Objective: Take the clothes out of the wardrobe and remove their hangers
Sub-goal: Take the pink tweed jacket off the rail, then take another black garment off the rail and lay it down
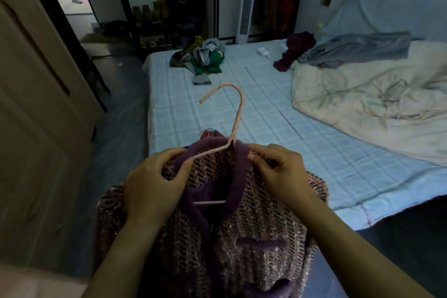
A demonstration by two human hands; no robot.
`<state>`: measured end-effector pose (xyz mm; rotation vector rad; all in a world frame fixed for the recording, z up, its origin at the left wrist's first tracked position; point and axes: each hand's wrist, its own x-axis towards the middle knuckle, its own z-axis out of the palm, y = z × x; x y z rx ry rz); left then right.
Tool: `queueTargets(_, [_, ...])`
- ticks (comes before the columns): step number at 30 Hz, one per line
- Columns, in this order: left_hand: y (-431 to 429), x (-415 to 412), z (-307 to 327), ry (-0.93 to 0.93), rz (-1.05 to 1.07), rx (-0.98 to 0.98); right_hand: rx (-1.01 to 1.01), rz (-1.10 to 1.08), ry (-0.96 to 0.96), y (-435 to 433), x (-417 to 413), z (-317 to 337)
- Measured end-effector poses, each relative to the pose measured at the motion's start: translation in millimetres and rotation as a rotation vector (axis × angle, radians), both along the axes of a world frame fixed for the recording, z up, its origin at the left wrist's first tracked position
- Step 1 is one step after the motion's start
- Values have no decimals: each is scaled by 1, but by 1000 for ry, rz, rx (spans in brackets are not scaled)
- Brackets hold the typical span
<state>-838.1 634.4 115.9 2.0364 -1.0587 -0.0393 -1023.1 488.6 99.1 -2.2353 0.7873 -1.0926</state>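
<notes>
Two hands hold one garment over the near edge of the bed [217, 109]: a purple-and-pink knitted jacket [254, 237] with a plain purple collar, hanging from them toward the person. The pink hanger [238, 113] is not yet out of it. Its hook and stem stick out of the neck opening and point away from the person, over the bed. Its shoulder span runs crosswise, left to right, under the knit, with one sloping arm bared on the left side and a short stretch of the lower bar showing inside the collar.

The left hand [150, 184] grips the jacket's left shoulder, its fingers [167, 153] curled over the collar edge and the thumb lying right against the bared hanger arm. The right hand [278, 172] pinches the collar just beside the base of the stem, thumb and forefinger pressed together on the cloth.

The left hand is thus the nearer to exposed hanger. In my judgement the coming move is either to draw the hanger out toward that side or to peel the collar back over each end in turn. A heap [205, 58] of clothes lies at the far end of the bed.
</notes>
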Motion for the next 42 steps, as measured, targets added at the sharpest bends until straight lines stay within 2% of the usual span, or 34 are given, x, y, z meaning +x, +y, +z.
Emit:
queueTargets(4, [-76,59,-29,-31,-42,95,35,2,206,-78,50,-24])
queueTargets(6, [-105,84,-53,-88,-38,233,65,-35,382,-111,71,-46])
queueTargets(8, [-121,98,-77,-112,-34,396,97,-46,530,-127,83,-70])
queueTargets(11, [-123,95,-111,-132,-86,542,68,65,628,-119,85,-103])
queueTargets(17, [-73,24,-143,119,0,595,97,337,761,-84,63,-135])
queueTargets(22, [-36,-35,-145,322,288,483,27,653,807,-72,72,-129])
queueTargets(26, [0,-51,-142,280,481,490,-100,861,771,-51,97,-129])
queueTargets(30, [60,-66,-117,280,728,508,-210,1073,726,10,123,-117])
queueTargets(37, [212,-94,-76,199,1146,498,-304,1405,493,180,163,-70])
queueTargets(42, [351,-80,-20,-8,1342,455,-299,1538,227,335,207,-8])
